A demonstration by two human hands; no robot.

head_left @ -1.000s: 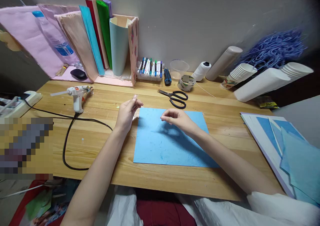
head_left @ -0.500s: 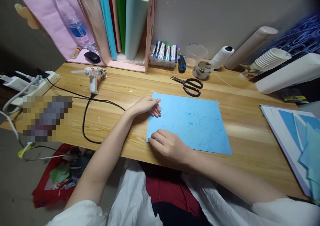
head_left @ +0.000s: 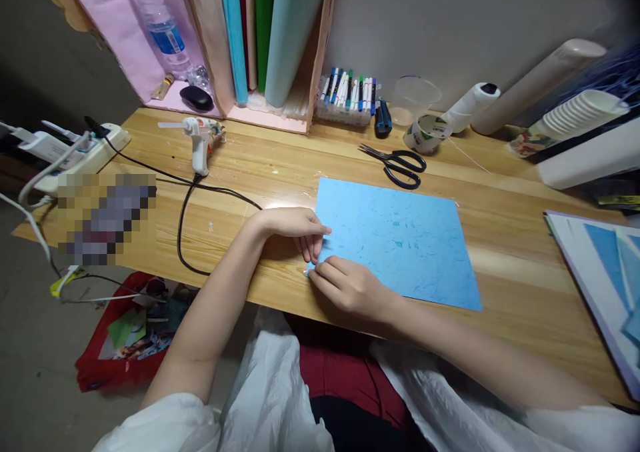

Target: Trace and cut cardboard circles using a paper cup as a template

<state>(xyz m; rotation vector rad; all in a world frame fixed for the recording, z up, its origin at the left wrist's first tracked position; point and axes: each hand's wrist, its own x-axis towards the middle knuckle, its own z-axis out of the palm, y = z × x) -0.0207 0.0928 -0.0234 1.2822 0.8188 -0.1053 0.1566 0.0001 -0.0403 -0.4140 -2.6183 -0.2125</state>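
A sheet of blue paper (head_left: 390, 232) with darker smudges and small marks lies flat on the wooden table, with bits of what looks like clear tape at its far corners. At its near left corner, my right hand (head_left: 353, 287) is closed, fingertips pinching the paper's edge beside a small whitish bit. My left hand (head_left: 297, 227) rests over the left edge, thumb stretched out and apart from the downward-bent fingers, which come close to the right fingertips. Nothing shows between the left thumb and fingers. Black-handled scissors (head_left: 397, 165) lie just beyond the sheet.
A glue gun (head_left: 201, 147) stands left, its cord looping over the table. Along the back are markers (head_left: 349, 95), a blue-black cutter (head_left: 383, 119), a tape roll (head_left: 427, 134) and stacked paper cups (head_left: 575, 124). Sheets (head_left: 590, 265) lie right; a red bin (head_left: 100, 352) sits below left.
My left hand has moved nearer along the left edge, its fingers now close to my right fingertips. The right hand stays at the corner. The whole view has shifted slightly.
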